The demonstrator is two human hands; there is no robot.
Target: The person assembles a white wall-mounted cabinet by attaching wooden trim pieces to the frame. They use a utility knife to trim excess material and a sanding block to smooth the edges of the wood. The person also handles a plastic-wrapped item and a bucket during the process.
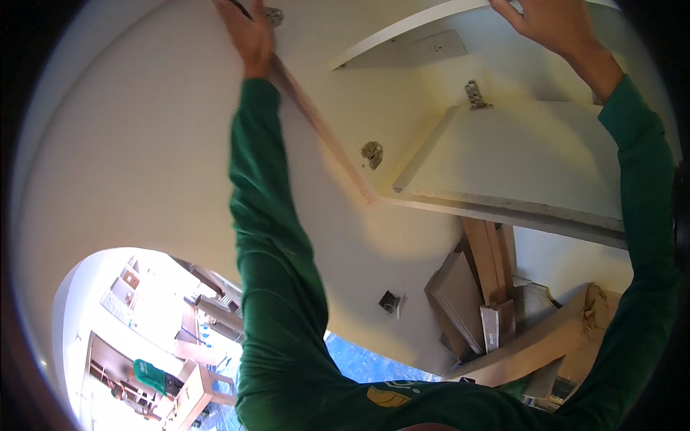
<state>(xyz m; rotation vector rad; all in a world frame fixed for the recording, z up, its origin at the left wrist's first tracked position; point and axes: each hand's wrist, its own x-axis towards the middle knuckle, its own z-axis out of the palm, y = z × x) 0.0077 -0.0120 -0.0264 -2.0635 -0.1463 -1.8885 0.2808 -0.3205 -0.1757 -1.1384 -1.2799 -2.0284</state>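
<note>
Head view put the white panel (402,30) above the lower shelf (532,147), with the right hand (552,25) above that shelf, left hand (249,34) up-left of it; finger grip couldn't be told, though even support seemed wise

White-edged panel (425,16), up high
</note>
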